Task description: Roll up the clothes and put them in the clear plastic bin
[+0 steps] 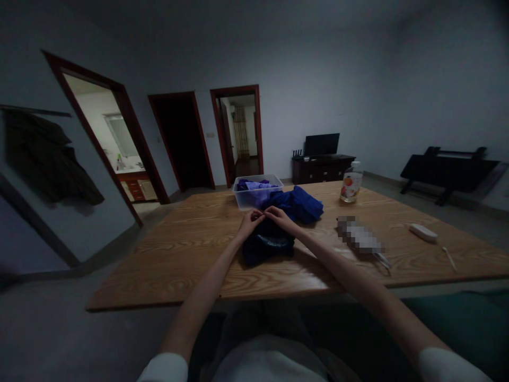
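Observation:
A dark navy, partly shiny cloth or bag (267, 245) lies crumpled on the wooden table in front of me. At its far edge my left hand (251, 220) and my right hand (278, 217) meet, fingertips nearly touching. Both pinch the dark material, though the exact grip is small and dim. Just beyond my right hand is a bunched bright blue cloth (304, 204). Behind my hands stands a clear plastic box (250, 199) with purple and blue fabric inside.
On the wooden table (178, 239), a clear bottle with fruit pictures (351, 183) stands at the back right. Nearer are a blurred pale item with a strap (361, 237), a white oblong object (423, 233) and a thin white stick (449, 258).

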Action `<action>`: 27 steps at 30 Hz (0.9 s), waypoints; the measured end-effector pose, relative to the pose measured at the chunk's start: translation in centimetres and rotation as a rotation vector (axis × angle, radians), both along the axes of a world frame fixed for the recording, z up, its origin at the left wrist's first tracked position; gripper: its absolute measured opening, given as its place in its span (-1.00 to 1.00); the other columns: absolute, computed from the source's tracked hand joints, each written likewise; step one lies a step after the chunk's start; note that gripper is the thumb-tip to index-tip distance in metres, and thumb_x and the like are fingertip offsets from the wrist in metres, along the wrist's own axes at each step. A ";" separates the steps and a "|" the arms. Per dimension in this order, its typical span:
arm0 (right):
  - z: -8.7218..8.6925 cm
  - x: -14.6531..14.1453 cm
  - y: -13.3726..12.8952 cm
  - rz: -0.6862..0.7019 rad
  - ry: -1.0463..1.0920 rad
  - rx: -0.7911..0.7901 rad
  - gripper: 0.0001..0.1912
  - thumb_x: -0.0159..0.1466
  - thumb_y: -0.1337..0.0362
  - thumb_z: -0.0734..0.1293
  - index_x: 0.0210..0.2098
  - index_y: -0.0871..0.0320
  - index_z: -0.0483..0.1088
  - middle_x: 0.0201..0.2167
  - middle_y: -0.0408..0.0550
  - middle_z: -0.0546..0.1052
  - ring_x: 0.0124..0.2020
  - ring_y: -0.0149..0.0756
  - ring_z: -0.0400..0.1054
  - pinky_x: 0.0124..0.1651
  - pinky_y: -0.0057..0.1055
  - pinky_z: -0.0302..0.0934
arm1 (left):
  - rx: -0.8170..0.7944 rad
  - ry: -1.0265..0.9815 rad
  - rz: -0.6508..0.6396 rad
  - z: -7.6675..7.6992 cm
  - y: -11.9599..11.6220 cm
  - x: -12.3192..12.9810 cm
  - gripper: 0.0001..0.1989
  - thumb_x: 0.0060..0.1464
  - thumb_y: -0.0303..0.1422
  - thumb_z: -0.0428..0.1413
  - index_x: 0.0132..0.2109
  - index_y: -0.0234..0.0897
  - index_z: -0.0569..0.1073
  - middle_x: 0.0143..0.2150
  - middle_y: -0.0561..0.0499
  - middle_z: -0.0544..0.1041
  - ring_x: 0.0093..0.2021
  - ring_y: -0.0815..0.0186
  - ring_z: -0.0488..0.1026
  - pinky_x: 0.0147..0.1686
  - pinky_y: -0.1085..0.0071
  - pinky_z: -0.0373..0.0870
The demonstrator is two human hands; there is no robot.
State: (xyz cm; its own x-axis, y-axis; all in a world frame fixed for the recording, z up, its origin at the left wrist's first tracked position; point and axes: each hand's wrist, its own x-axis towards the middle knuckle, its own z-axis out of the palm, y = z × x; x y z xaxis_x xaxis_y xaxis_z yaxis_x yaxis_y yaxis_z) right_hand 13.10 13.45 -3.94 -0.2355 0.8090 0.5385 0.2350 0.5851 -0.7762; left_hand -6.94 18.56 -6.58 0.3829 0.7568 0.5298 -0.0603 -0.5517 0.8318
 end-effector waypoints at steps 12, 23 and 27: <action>0.3 0.2 -0.1 0.013 -0.017 -0.002 -0.64 0.33 -0.04 0.37 -0.13 0.13 0.47 -0.20 -0.07 0.53 -0.15 -0.22 0.41 -0.05 -0.37 0.29 | 0.044 0.008 -0.015 -0.1 0.2 0.0 -0.67 0.11 -0.15 0.34 -0.10 -0.27 0.52 -0.13 -0.07 0.60 -0.11 0.22 0.56 -0.05 0.31 0.45; 0.1 0.4 0.3 0.009 -0.038 0.072 -0.67 0.30 0.01 0.40 -0.15 0.14 0.48 -0.21 -0.05 0.55 -0.16 -0.21 0.42 -0.03 -0.33 0.29 | 0.022 0.079 0.009 -0.4 0.4 -0.1 -0.63 0.16 -0.08 0.28 -0.05 -0.26 0.54 -0.10 -0.10 0.62 -0.07 0.17 0.56 -0.01 0.26 0.46; -0.1 0.3 0.5 0.007 -0.048 0.086 -0.67 0.29 0.01 0.41 -0.12 0.13 0.48 -0.17 -0.04 0.55 -0.13 -0.18 0.43 0.00 -0.30 0.29 | 0.019 0.068 0.003 -0.3 0.4 -0.1 -0.62 0.17 -0.05 0.27 -0.06 -0.26 0.54 -0.08 -0.11 0.62 -0.05 0.16 0.57 0.01 0.26 0.46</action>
State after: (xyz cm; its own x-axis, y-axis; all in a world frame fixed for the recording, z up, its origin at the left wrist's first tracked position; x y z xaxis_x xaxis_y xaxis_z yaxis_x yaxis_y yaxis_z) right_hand 13.36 13.94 -4.07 -0.2687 0.7585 0.5936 0.2664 0.6508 -0.7110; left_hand -7.06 18.94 -6.86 0.4162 0.7482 0.5167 -0.0024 -0.5673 0.8235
